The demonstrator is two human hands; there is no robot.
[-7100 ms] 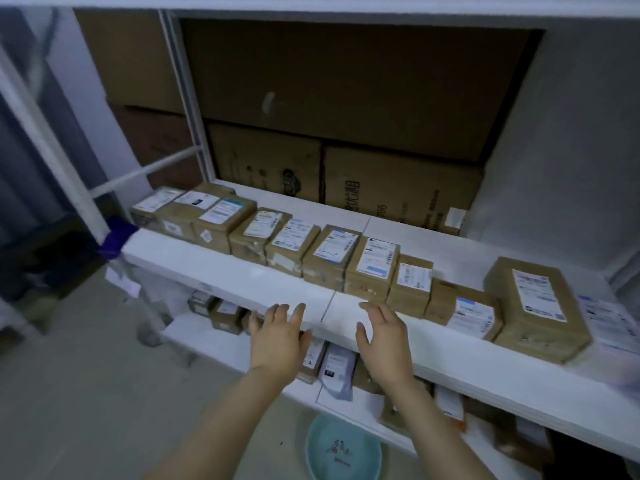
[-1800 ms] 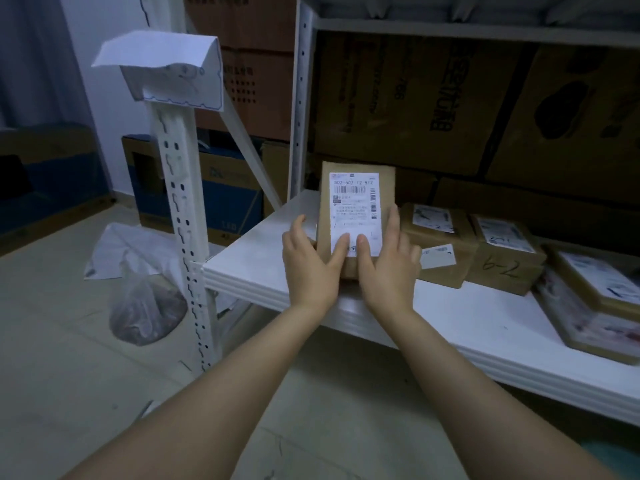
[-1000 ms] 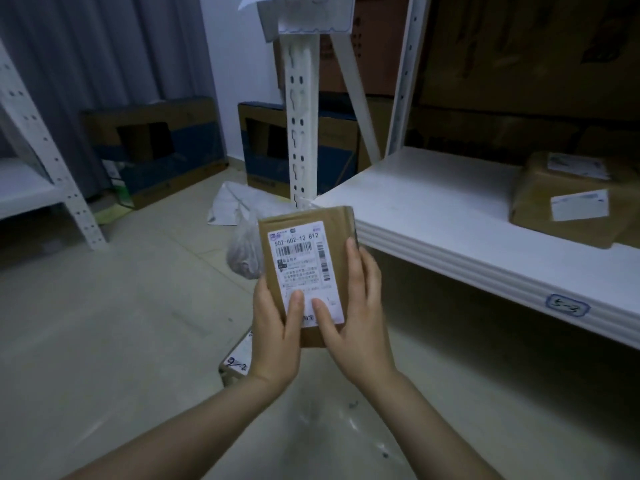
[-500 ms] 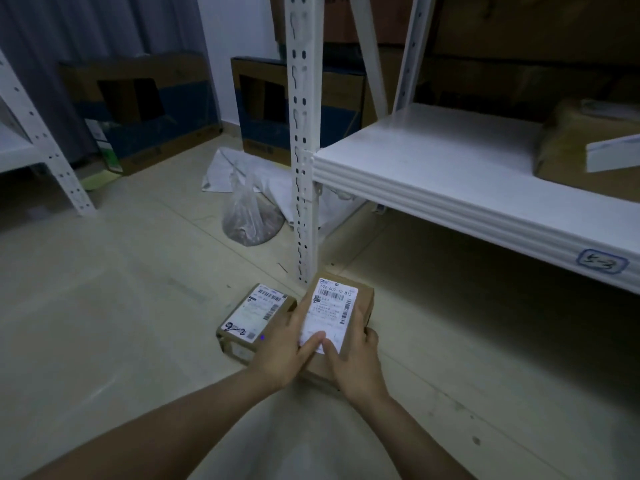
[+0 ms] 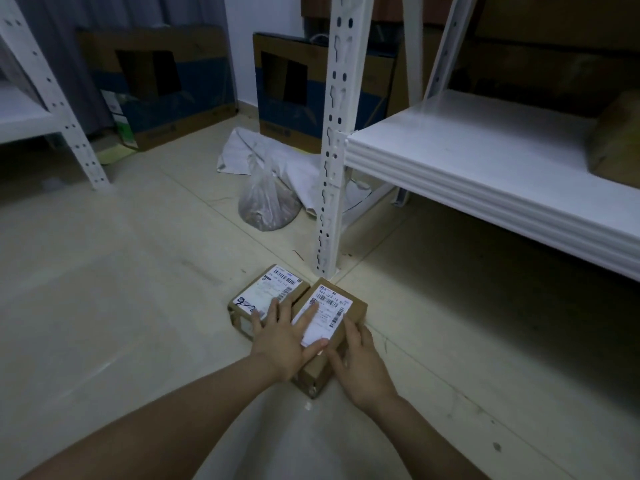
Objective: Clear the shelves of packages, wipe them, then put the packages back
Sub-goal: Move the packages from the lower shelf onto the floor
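Note:
A brown package (image 5: 337,301) with a white barcode label lies on the floor tiles beside a second labelled package (image 5: 266,292), their sides touching. My left hand (image 5: 284,344) lies flat on top, fingers spread over the label and reaching onto the second package. My right hand (image 5: 363,362) holds the first package's right side, thumb on its near top edge. The white shelf (image 5: 485,174) at the right is bare at this end. One brown package (image 5: 616,143) sits on it at the frame's right edge.
The shelf's white slotted post (image 5: 332,150) stands just behind the two packages. A clear plastic bag (image 5: 265,202) and crumpled white wrapping (image 5: 298,161) lie on the floor behind it. Blue and brown cartons (image 5: 162,81) lean on the wall. Another white rack (image 5: 20,112) stands at the left.
Both hands lifted the labelled package off the shelf and lowered it to the floor beside the other package. My left hand has flattened on top of it.

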